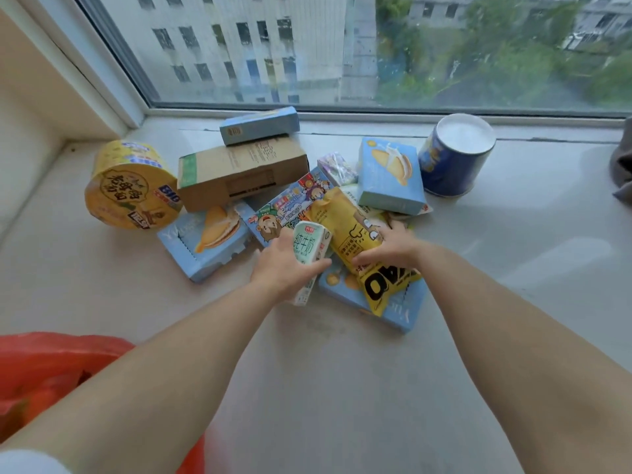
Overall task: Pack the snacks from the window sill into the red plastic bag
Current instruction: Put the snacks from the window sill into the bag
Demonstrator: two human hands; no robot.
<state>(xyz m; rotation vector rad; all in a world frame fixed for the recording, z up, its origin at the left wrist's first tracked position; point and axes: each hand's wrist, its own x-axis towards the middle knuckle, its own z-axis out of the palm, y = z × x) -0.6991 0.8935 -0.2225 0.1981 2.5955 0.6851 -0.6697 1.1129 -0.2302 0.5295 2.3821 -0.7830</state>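
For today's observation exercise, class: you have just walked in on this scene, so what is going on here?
A person is clearing snacks off a window sill. The left hand grips a small milk carton, and the right hand closes on a yellow snack packet. Several blue boxes, a brown carton, a yellow noodle bowl and a blue tub remain on the sill. The red plastic bag waits at lower left.

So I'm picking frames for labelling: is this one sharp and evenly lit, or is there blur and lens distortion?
Head view: soft daylight from the window, no harsh shadows or glare; the yellow snack packet and small white milk carton read clearly; the red plastic bag at the lower-left edge is blurred; wide-angle lens bends the window frame.
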